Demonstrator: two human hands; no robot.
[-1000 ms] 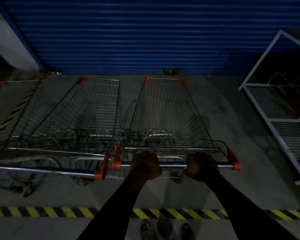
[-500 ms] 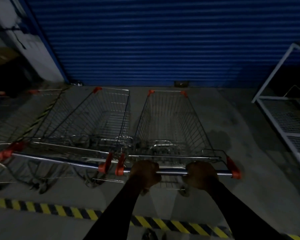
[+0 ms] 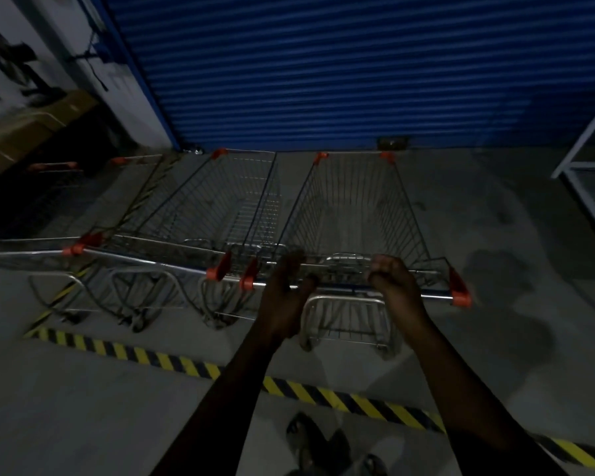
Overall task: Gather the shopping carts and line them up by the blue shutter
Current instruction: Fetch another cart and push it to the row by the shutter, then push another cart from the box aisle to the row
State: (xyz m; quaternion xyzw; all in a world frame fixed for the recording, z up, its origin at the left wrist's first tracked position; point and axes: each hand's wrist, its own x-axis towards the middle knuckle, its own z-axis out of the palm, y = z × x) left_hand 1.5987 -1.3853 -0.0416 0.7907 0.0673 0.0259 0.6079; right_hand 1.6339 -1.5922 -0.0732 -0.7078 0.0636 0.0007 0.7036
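Nearest the body, the striped floor tape (image 3: pixel 172 360) runs behind both forearms, on the person's side of the cart row. Just past it, the left hand (image 3: pixel 284 297) has its fingers spread open, lying loosely against the handle bar (image 3: pixel 354 289) rather than wrapped around it. The right hand (image 3: pixel 394 281) is curled into a loose fist at the bar; whether it actually clamps the bar I cannot tell, as the light is dim and the fingers hide the contact.

The step in hand looks like letting go of the right-hand cart (image 3: pixel 354 207) now that it is parked. To do it well, both hands should lift straight off without nudging the bar sideways, so the cart does not roll or swing out of line with its neighbour.

That cart lies directly ahead of the hands, its basket stretching away from them, nose near the foot of the blue shutter (image 3: pixel 340 70). To the left of the hands stands the second cart (image 3: pixel 227 207), handle ends almost touching the first. Farther left more carts (image 3: pixel 31 249) are partly visible. Well off to the right of the hands stands a white wire rack (image 3: pixel 591 187).
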